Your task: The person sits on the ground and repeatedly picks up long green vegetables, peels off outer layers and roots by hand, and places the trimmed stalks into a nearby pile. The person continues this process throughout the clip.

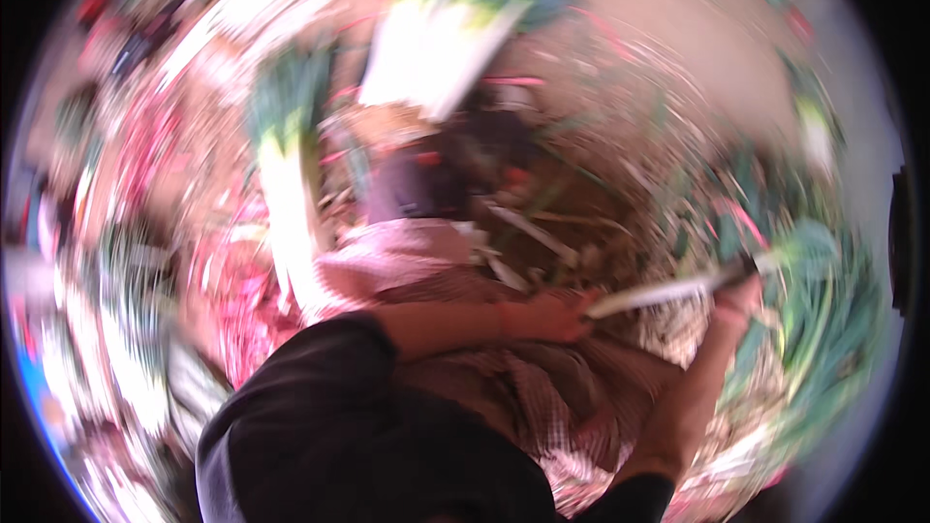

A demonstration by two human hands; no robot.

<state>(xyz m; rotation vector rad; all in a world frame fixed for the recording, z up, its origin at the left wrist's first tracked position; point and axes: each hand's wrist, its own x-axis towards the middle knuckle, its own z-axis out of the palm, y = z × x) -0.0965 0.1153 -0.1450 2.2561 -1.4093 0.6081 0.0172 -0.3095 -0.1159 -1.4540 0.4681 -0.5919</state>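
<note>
A single leek (654, 296) lies slantwise before my lap, its white shaft to the left and its green leaves to the right. At the white end, my left hand (556, 316) has its fingers closed on it. Farther right, my right hand (740, 296) grips the leek near where it turns green. A dark object (737, 269) sits at that hand; blur hides what it is. Checked pinkish cloth (538, 399) covers my lap below both hands.
Ahead lies a large leek bundle (443, 36), with another bundle (287, 181) nearer on the left. Loose green leaves (821, 319) pile up at right. Red-pink ties (251, 312) lie at left. Leaf scraps (538, 232) litter the ground. More leeks (134, 334) line the left side.
</note>
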